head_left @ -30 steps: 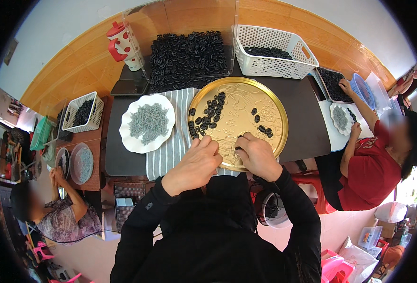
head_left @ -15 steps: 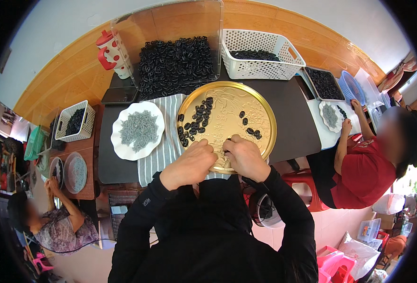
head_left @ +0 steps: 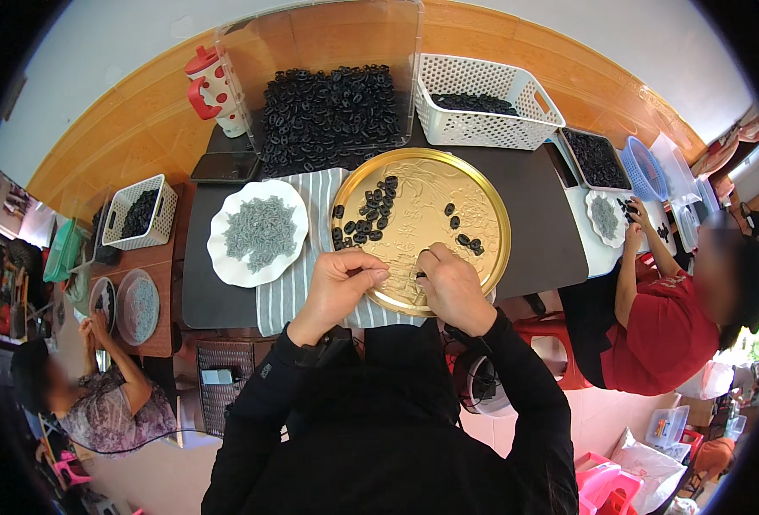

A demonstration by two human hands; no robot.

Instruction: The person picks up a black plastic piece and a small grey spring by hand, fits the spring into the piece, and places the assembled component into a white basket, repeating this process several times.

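Observation:
My left hand [head_left: 343,281] is over the near left rim of a round gold tray [head_left: 414,305], its thumb and index finger pinched. What they hold, if anything, is too small to make out. Just right of it, my right hand [head_left: 450,281] bends its fingers around a small black oval piece [head_left: 420,275], mostly hidden by the fingers. On the tray's left side lies a cluster of black oval pieces with holes [head_left: 371,215]; several more sit loose on its right. A scalloped white plate [head_left: 218,240] heaped with small grey pieces [head_left: 262,232] stands left of the tray.
A clear bin [head_left: 332,39] of black pieces, a white perforated basket [head_left: 491,133], a spotted tumbler [head_left: 225,99] and a dark phone-like slab [head_left: 225,167] stand behind. Under the plate lies a striped cloth [head_left: 281,305]. People work at left [head_left: 113,395] and right [head_left: 671,326].
My left hand has drawn back left, away from my right hand, and its fingers now extend into a pinch. My right hand stays curled over the tray. The view has shifted slightly.

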